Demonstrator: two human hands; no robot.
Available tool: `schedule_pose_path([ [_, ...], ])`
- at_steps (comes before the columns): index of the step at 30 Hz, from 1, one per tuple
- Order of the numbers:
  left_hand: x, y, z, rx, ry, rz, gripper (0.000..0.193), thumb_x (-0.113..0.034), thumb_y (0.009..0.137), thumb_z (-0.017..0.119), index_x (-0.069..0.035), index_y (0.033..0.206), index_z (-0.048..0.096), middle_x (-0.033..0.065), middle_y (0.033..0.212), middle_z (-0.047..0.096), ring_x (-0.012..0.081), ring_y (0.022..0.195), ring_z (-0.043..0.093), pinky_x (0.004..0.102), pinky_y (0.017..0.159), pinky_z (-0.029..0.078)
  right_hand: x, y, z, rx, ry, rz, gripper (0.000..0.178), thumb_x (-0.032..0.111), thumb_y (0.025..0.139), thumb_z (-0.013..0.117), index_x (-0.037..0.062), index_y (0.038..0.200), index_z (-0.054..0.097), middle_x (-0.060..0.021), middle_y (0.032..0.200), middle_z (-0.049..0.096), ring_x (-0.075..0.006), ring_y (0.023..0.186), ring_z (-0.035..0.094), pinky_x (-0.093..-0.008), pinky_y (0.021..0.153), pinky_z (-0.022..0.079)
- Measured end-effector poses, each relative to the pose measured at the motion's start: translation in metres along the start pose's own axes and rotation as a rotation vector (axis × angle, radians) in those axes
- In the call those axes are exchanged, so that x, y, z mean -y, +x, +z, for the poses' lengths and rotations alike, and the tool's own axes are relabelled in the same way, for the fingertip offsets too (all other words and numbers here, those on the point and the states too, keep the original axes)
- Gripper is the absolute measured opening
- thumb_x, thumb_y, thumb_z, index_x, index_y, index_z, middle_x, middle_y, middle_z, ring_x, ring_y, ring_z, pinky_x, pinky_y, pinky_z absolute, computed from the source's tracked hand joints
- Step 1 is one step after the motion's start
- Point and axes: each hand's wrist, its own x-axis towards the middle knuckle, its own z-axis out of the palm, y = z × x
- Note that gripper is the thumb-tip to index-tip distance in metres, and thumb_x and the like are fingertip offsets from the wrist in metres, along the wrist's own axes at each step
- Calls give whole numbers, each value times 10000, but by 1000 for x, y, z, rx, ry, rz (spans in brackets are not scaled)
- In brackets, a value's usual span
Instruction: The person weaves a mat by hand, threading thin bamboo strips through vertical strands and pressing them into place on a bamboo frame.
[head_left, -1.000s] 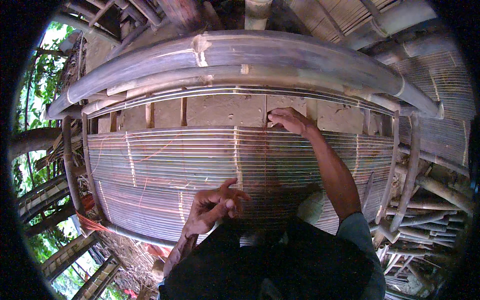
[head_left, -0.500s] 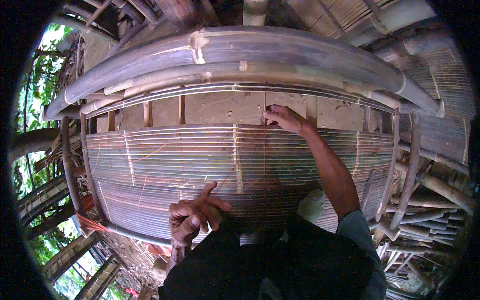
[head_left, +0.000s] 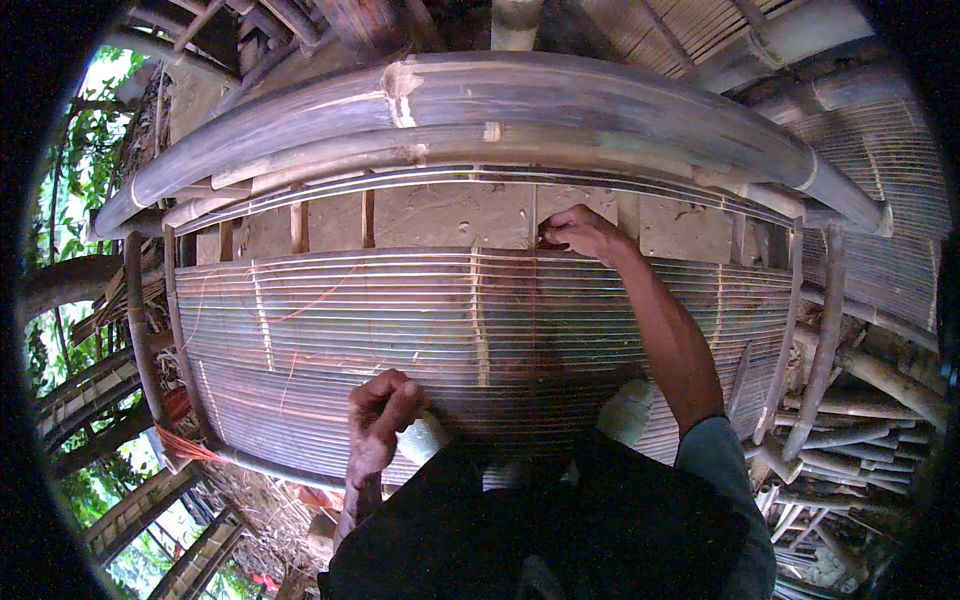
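Note:
A wide mat of thin bamboo slats [head_left: 420,320] is stretched in front of me, tied across by pale bindings and fine orange thread [head_left: 318,300]. My right hand [head_left: 588,236] reaches to its far edge, fingers curled together beside a thin upright stick [head_left: 534,212]; whatever they pinch is hidden. Over the near part of the mat, left of the middle, my left hand [head_left: 385,410] is raised and closed, thumb against curled fingers. Anything inside it is too small to make out.
Beyond the mat runs a thick bamboo pole [head_left: 580,95], with thinner poles under it. Wooden side posts [head_left: 137,330] frame the mat. Cut bamboo pieces [head_left: 860,440] lie at the right, and an orange cord bundle [head_left: 185,447] hangs at the near left corner.
My left hand has closed from spread fingers and drawn slightly left. The right hand has shifted a little to the right along the mat's far edge, its fingers curling further.

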Motion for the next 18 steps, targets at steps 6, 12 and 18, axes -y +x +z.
schedule_pose_path([
  [6,36,5,-1,-37,99,3,200,-122,948,632,-32,769,630,4,644,582,77,564,477,248,527,363,4,11,-4,44,-51,168,262,151,859,650,-4,1059,722,-98,965,731,-177,874,646,-312,829,494],
  [12,56,-1,-34,-247,-693,353,418,-366,924,578,-117,621,433,15,528,355,157,474,348,351,491,350,-1,12,1,52,78,202,245,113,830,670,13,1045,734,-88,955,737,-163,872,649,-296,830,498],
  [18,54,0,-36,-294,-316,121,363,-328,947,618,-113,689,481,-20,564,403,93,503,372,266,484,287,-16,18,0,59,56,153,239,81,811,675,22,1033,741,-75,965,738,-153,879,648,-294,826,497],
])
